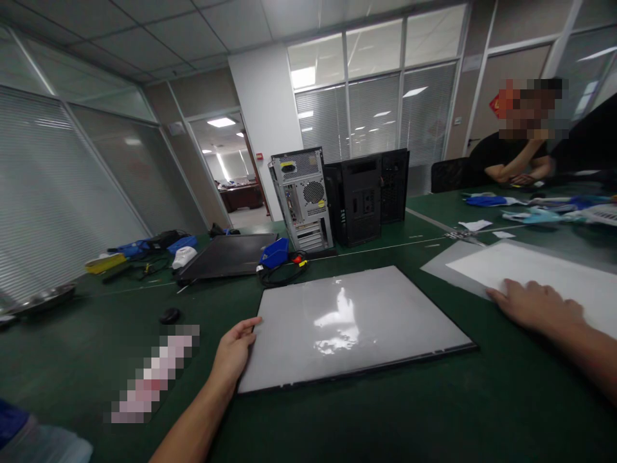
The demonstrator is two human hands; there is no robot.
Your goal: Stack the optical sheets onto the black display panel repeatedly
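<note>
My left hand [234, 350] grips the left edge of a flat display backlight panel [294, 341], its fingers on the rim. The panel has a glossy white face and a thin black frame, and it lies on the table in front of me. On the right, my right hand [537, 305] rests palm down on a white sheet [573, 276], fingers apart. A translucent sheet [441, 267] sticks out from under the white one. Part of the white sheet is hidden by my hand and forearm.
Computer towers [303, 199] stand beyond the panel. Beside them lie a dark flat screen [231, 254] and a blue tool [274, 253] with a cable. A black round object [169, 316] sits at left on the green table [385, 411]. A person [506, 151] sits at far right near gloves [491, 200].
</note>
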